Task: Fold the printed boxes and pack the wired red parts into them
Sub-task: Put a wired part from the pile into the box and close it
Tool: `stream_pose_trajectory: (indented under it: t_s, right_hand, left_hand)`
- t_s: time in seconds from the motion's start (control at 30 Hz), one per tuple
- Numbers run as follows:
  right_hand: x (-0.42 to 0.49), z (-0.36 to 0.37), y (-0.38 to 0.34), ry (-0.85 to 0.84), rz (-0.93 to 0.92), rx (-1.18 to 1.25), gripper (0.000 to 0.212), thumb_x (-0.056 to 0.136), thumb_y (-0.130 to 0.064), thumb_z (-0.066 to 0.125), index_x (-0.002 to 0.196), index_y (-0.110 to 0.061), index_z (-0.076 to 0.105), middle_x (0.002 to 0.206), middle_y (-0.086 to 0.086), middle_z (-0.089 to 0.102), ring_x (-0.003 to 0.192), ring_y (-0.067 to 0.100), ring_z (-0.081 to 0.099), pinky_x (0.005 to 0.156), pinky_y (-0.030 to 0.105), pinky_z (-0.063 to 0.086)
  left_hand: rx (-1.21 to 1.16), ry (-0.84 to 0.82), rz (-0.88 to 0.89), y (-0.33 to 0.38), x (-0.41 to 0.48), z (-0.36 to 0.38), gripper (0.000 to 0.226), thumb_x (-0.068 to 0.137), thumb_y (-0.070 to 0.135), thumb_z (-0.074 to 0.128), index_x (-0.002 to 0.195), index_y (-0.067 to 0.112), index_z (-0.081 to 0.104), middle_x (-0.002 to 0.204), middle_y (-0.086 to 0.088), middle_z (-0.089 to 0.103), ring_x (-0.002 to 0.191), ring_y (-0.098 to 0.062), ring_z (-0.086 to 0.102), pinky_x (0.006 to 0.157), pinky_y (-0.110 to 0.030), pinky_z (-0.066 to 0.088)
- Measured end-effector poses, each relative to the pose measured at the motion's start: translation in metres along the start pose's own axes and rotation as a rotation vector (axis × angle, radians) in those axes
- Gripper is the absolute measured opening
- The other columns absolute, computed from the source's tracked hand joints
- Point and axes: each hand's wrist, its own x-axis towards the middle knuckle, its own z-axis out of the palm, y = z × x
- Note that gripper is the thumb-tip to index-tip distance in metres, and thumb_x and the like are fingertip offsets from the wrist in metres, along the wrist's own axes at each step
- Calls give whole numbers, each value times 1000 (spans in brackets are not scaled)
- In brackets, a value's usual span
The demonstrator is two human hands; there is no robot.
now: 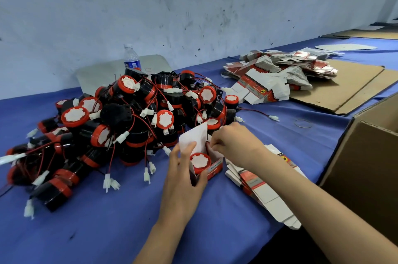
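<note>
A small printed box (213,169) stands open on the blue table, its white lid flap (195,137) raised. Inside sits one wired red part (199,161), red cap with white centre facing up. My left hand (185,177) grips the box's near side, thumb along the flap. My right hand (231,140) pinches the part's red wire at the box's far edge. A big pile of wired red and black parts (120,121) lies to the left. Flat printed boxes (258,186) are stacked under my right forearm.
More flat boxes (277,71) are heaped at the back right on brown cardboard sheets (344,89). A large open carton (366,166) stands at the right edge. A water bottle (131,57) stands by the wall. A rubber band (303,123) lies on the cloth.
</note>
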Motion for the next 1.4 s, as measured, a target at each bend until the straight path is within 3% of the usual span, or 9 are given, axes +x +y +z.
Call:
stream_pose_trajectory:
  t_s: [0.2,0.27,0.33,0.5,0.73,0.87,1.0,1.17,1.4]
  right_hand:
    - [-4,15,-11,-172,19,-262,32,85,8,45,111,-6,56,112,14,56,102,36,57,64,33,35]
    - [-4,17,-11,-189,30,-250,37,86,7,46,119,-7,53,113,14,55,100,35,57,64,33,34]
    - [-1,14,-9,-241,22,-180,39,86,5,46,119,-12,59,109,12,56,92,32,55,63,34,38]
    - [0,11,-9,-389,-195,5,38,89,0,45,110,-20,69,111,4,64,100,27,51,86,40,46]
    - [-3,8,-6,-369,-188,127,36,91,2,46,109,-14,72,110,3,70,100,25,58,90,37,44]
    - [-8,10,-7,-67,-82,268,14,87,-1,59,93,-8,69,95,1,61,84,18,53,76,25,43]
    - [-10,15,-12,203,16,453,15,85,0,63,86,-10,51,91,9,60,77,27,56,71,38,47]
    - [-10,42,-17,321,-102,100,8,83,5,56,88,-1,53,87,13,57,80,29,48,61,45,44]
    - [-21,58,-13,690,-79,-39,17,71,-9,81,73,-6,65,75,7,61,66,28,56,54,35,47]
  left_hand:
    - [38,43,12,3,-2,3,47,94,6,57,131,33,50,160,6,5,114,-17,55,70,-22,46]
    - [95,48,-27,5,-1,5,62,90,-9,53,134,34,50,161,3,1,124,-23,50,59,-30,50]
    - [190,48,-23,7,-2,7,77,80,-21,50,134,33,52,162,1,-8,139,-31,33,51,-21,42]
    - [392,-3,-96,4,-8,11,84,76,-20,44,136,39,51,152,6,-37,147,-36,-13,92,-43,48]
    - [256,-126,-193,-2,-2,9,66,86,-7,49,132,40,53,150,9,-36,147,-23,-16,118,-41,15]
    - [161,-83,-135,-1,-2,9,51,86,10,60,123,44,60,152,13,-29,149,-20,-7,116,-40,19]
    - [143,-25,-83,0,-3,11,26,90,28,64,111,43,67,159,7,-18,149,-24,1,112,-45,26]
    - [109,62,-31,-1,-2,14,18,90,23,67,104,32,74,157,7,-14,147,-31,13,107,-40,33]
    - [62,79,-35,-1,-2,13,16,88,19,68,97,31,75,158,8,-18,144,-29,25,100,-32,39]
